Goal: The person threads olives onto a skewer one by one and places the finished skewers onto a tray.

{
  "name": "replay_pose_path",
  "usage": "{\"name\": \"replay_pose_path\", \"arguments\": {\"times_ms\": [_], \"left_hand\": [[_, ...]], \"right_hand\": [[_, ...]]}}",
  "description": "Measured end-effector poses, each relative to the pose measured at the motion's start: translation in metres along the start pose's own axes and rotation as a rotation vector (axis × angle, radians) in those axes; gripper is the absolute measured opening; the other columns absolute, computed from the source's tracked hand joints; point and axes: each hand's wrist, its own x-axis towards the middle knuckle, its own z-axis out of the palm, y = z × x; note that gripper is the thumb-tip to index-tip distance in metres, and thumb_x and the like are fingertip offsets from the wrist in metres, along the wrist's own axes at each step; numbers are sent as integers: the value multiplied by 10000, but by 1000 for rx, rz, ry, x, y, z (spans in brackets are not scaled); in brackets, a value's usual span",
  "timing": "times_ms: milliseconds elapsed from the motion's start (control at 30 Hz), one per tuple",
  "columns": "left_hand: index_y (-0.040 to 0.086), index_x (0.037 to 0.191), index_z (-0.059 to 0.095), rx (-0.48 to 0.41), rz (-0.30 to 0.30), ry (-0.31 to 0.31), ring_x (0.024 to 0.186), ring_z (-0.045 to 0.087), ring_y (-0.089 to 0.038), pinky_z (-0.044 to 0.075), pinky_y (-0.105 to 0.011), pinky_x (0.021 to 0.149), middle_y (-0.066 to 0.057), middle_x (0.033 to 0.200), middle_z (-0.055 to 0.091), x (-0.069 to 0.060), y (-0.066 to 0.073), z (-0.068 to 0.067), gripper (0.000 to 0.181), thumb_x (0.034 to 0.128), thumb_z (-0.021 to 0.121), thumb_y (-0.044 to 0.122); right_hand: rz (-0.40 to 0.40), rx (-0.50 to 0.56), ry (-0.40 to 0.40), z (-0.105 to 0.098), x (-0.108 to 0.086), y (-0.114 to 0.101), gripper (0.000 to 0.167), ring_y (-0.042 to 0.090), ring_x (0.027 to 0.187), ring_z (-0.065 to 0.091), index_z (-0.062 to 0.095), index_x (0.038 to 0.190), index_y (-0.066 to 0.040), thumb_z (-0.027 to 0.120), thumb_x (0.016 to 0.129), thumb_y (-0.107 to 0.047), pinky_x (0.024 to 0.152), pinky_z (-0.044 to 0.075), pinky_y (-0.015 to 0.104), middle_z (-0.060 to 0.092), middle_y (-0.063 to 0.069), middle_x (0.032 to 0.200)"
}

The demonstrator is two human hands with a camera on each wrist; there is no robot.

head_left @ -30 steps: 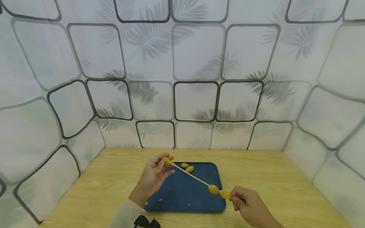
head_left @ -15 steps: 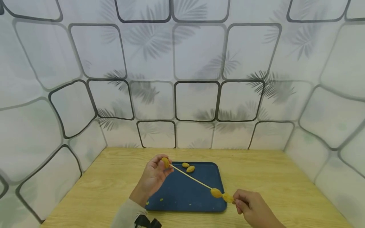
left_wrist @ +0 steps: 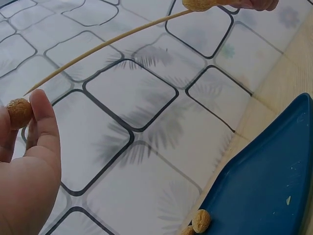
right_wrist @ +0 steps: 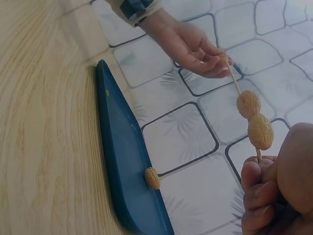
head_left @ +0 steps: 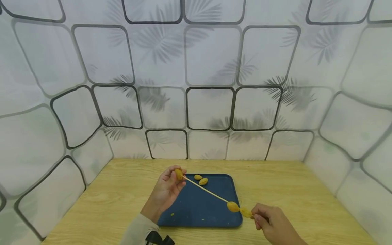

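Observation:
A thin wooden skewer (head_left: pixel 206 190) slants between my two hands. My right hand (head_left: pixel 272 221) grips its lower end, clearly seen in the right wrist view with fingers curled round the stick. Two wrinkled, yellow-brown oval fruits (right_wrist: pixel 248 104) are threaded one behind the other just beyond those fingers. My left hand (head_left: pixel 166 190) pinches a similar single fruit (left_wrist: pixel 19 113) between thumb and fingers. The pointed tip of the skewer lies right by that fruit; whether it touches or enters it I cannot tell. Both hands are raised around the dark blue tray (head_left: pixel 202 207).
Two more loose oval fruits (head_left: pixel 203 181) lie near the tray's far edge. Small yellowish crumbs (head_left: pixel 172 214) are scattered on the tray. It stands on a light wooden table (head_left: pixel 275 183), backed by a patterned white curtain (head_left: pixel 211 109).
My right hand has shifted slightly right and down with the skewer and its two fruits. The left hand stays nearly in place, its lower fingers drawn in a little closer.

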Motion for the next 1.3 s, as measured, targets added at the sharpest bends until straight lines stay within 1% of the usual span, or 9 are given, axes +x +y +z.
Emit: {"name": "replay_pose_path", "arguments": {"times_ms": [100,200,400,633,767,867,967,1100,1300], "left_hand": [[96,1250,606,-26,-15,23,1058,606,-145,511,-229,895,-39,1204,595,0,0,0,370,1064,286,83],[103,1263,598,-17,-37,49,1072,603,-153,513,-244,898,-35,1188,593,1,0,2,386,1068,265,82],[103,1259,581,-2,-57,62,1093,598,-156,509,-254,907,-38,1200,588,2,0,3,383,1071,249,77],[90,1245,580,-12,-37,66,1131,596,-176,498,-264,941,-56,1217,603,1,1,3,362,1067,267,51],[69,1235,568,28,-23,41,1133,588,-171,495,-256,942,-54,1213,591,2,-3,3,337,1061,283,18],[64,1225,564,56,-9,32,1123,586,-164,496,-251,939,-50,1205,585,3,-5,4,318,1057,299,10],[76,1217,571,49,1,49,1120,592,-170,497,-257,940,-51,1198,591,3,-5,4,317,1058,304,13],[81,1222,563,23,1,61,1137,598,-187,491,-279,956,-64,1214,601,2,-4,3,348,1063,261,9],[69,1230,552,-5,20,39,1156,593,-206,484,-303,971,-78,1239,598,4,-2,4,351,1063,251,0]], "right_hand": [[-12,-4,4,0,0,1,212,-9,531,439,594,859,-146,532,969,25,446,437,222,530,-143,681],[-18,-7,6,0,0,3,208,-6,539,449,591,859,-150,533,972,15,456,444,224,529,-145,683],[-4,-6,11,1,0,6,194,9,552,469,590,864,-139,533,973,11,471,452,232,532,-141,688],[2,5,7,5,1,8,201,6,551,479,588,866,-131,529,972,29,476,461,231,539,-128,683],[-16,-3,13,5,3,6,202,2,540,461,591,871,-121,525,970,42,451,439,226,541,-112,678],[-14,-21,20,4,4,4,215,-12,527,444,592,864,-135,537,960,49,433,428,216,539,-127,673],[-12,-31,23,2,3,2,228,-12,527,445,587,852,-148,540,957,49,440,434,218,530,-146,673],[-23,-34,31,-1,-1,2,233,-2,528,452,591,846,-152,535,963,41,452,440,228,522,-151,673],[-53,-46,45,-1,-2,4,239,-9,527,455,595,849,-160,542,959,46,456,447,223,525,-157,675]]}}
